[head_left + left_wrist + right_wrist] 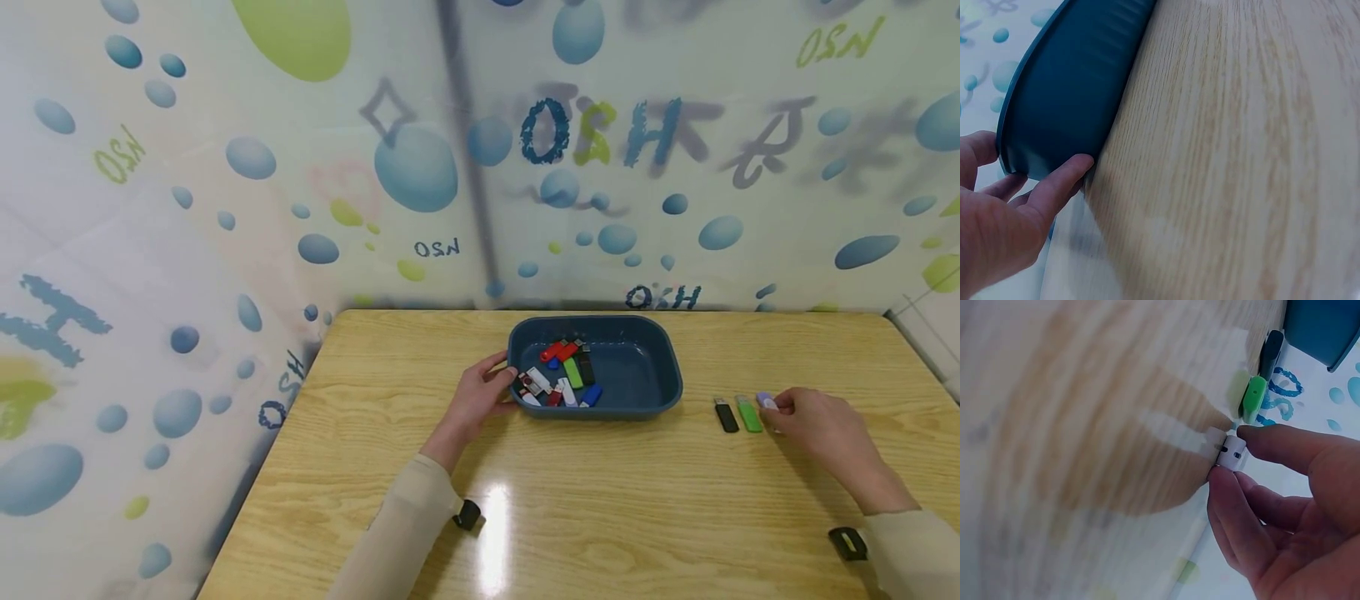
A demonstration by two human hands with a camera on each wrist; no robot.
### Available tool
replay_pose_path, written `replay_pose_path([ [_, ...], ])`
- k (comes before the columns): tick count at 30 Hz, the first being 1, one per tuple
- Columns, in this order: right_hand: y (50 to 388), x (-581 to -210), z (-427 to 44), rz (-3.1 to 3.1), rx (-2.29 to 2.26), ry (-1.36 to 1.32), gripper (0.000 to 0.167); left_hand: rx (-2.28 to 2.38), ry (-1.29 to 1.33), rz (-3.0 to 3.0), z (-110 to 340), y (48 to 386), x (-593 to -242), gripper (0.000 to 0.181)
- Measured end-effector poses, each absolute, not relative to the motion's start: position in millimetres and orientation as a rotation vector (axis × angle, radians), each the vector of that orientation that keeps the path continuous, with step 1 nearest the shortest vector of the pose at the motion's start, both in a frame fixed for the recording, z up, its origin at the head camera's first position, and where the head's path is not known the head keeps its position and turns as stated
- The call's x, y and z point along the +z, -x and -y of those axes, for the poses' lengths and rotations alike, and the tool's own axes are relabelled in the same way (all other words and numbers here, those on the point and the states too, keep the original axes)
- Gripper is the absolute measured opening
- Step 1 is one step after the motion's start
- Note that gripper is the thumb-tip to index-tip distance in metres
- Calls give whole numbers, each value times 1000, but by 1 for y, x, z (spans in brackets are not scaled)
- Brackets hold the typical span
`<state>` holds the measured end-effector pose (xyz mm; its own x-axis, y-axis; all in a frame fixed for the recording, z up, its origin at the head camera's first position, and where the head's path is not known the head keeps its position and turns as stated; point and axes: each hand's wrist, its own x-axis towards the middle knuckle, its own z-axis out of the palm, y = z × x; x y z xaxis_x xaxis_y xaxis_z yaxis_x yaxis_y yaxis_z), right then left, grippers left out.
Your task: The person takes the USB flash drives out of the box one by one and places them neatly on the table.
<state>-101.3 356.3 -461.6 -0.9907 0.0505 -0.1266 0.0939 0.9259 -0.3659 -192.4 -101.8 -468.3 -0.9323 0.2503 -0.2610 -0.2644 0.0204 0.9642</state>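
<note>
Sleeves (408,521), tray interior (633,373): head view only

Wall cloth (517,221), printed: large lettering (594,133) in blue and green, O, 2, H (H2O back to front, from where I stand). Smaller repeats: above the table's (585,492) far edge; beside its left edge; near the cloth's upper right corner. Large blue H (52,321), cloth's left edge. Grey strokes (772,137): illegible.

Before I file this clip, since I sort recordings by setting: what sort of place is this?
Probably an indoor workspace, perhaps a recording booth: a wood-grain table stands by a bubble-printed wall covering, and on it sits a dark blue tub holding USB sticks.
</note>
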Motion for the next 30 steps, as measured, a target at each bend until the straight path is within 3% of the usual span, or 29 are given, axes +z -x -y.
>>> replay_pose_path([
  [10, 103, -460, -357, -2940, -559, -129, 43, 1967, 21, -1948, 101, 192, -469, 52],
  [20, 96, -452, -349, -3006, -674, -101, 64, 1971, 14, -1957, 102, 191, -465, 51],
  [25, 97, -437, -307, -3238, -758, 30, 34, 1968, 21, -1966, 102, 190, -465, 51],
  [30, 106, -426, -265, -3308, -819, 235, 20, 1967, 39, -1975, 100, 191, -466, 50],
])
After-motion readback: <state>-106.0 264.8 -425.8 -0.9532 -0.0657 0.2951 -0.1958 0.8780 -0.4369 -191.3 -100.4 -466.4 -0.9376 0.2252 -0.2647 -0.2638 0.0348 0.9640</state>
